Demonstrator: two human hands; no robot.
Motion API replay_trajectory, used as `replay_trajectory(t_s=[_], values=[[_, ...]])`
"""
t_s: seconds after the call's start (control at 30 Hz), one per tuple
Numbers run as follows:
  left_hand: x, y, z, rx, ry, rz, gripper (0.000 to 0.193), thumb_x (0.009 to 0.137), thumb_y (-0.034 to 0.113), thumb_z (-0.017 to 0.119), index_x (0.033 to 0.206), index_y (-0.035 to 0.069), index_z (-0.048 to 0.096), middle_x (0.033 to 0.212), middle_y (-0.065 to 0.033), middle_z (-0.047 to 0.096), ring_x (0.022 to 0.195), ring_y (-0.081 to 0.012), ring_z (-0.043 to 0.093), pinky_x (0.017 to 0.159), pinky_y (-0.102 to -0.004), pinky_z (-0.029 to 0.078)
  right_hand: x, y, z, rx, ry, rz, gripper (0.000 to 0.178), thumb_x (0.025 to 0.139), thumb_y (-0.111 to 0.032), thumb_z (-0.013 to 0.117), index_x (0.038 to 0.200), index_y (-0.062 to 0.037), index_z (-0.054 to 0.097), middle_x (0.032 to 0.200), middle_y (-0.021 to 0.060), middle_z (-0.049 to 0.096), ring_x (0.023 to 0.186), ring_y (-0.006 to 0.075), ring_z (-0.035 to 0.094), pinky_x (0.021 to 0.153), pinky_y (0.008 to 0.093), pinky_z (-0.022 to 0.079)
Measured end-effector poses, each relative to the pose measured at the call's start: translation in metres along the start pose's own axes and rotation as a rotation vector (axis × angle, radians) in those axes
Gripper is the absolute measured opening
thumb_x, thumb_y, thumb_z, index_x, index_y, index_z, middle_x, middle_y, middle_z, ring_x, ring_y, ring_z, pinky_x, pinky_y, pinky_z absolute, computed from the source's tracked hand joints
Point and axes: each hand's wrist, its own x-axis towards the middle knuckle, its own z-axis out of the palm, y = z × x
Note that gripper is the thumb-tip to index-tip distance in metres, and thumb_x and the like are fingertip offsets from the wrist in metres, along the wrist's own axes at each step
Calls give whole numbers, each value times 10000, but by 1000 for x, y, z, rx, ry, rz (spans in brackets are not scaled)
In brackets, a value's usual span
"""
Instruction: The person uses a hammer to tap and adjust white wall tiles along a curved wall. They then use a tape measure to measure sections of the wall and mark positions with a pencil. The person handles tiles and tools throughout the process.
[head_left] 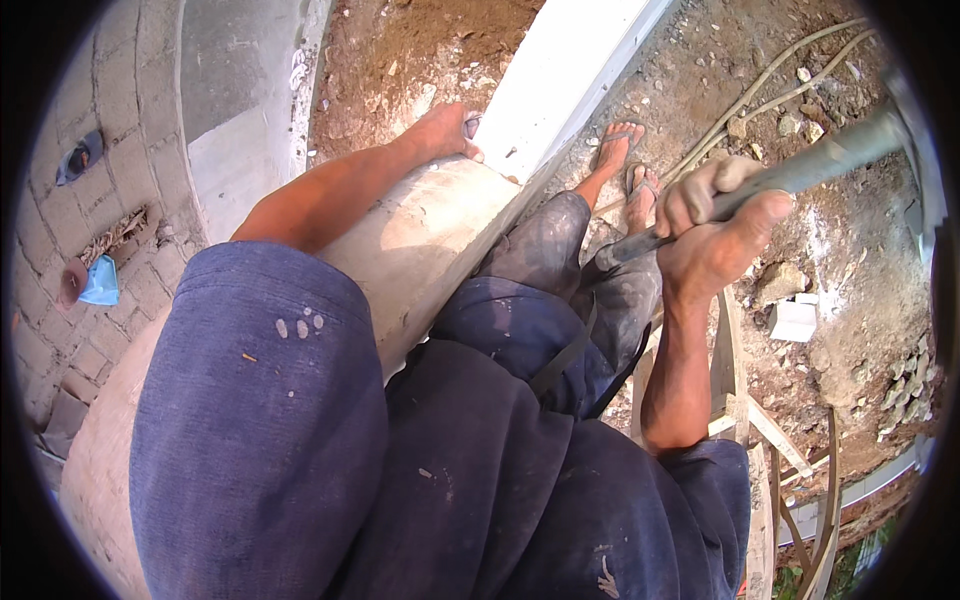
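My right hand (715,222) is closed around a thick grey-green pole (835,155). The pole slants from beside my thigh up to the right rim, where its far end blurs out of view. At the upper middle, my left hand (440,135) rests at the far edge of a pale concrete ledge (430,225), fingers curled. A small greyish bit shows between its thumb and finger, too little to name. Just beside this hand stands a white block wall (565,85), with a small dark spot near its lower corner.
Sandals are on my feet (640,185) on rubble-strewn dirt. A hose (770,75) runs along the ground at upper right. Wooden battens (775,435) stand at lower right near a white block piece (793,320). Brick paving (140,100) and a blue scrap (101,282) lie left.
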Motion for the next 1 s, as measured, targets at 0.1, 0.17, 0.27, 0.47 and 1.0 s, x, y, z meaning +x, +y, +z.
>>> replay_trajectory(t_s=[0.1,0.17,0.27,0.47,1.0], values=[[-3,3,0,-3,-29,-38,413,657,219,856,918,-20,645,916,-178,690,886,-281,659,795,-383,510,-7,20,-9,41,128,-73,495,965,-542,444,870,-57,466,601,-4,395,458,79,353,408,252,336],[-7,6,-1,-13,11,-38,456,657,179,848,975,-58,622,964,-165,678,923,-250,640,803,-368,498,-63,68,-20,-818,24,450,497,967,-498,453,867,-18,536,623,123,533,499,247,532,501,361,464],[-11,11,-3,5,46,2,461,647,190,853,969,-49,626,946,-162,683,916,-253,645,799,-376,500,-106,106,-55,-1128,-213,671,570,974,-468,452,883,74,605,720,280,611,751,447,628,708,480,463],[-7,5,-1,-34,-24,-22,381,645,179,842,896,-17,634,837,-139,669,802,-239,626,749,-370,497,-5,-7,-24,-220,60,302,585,929,-637,420,824,-64,470,565,-21,380,448,83,385,395,231,317],[3,-9,-10,-112,-80,-5,282,718,195,798,902,13,686,805,-135,692,758,-227,655,733,-367,513,5,-2,-21,-205,103,79,552,954,-612,387,839,-76,457,582,2,391,478,114,371,455,287,368]])
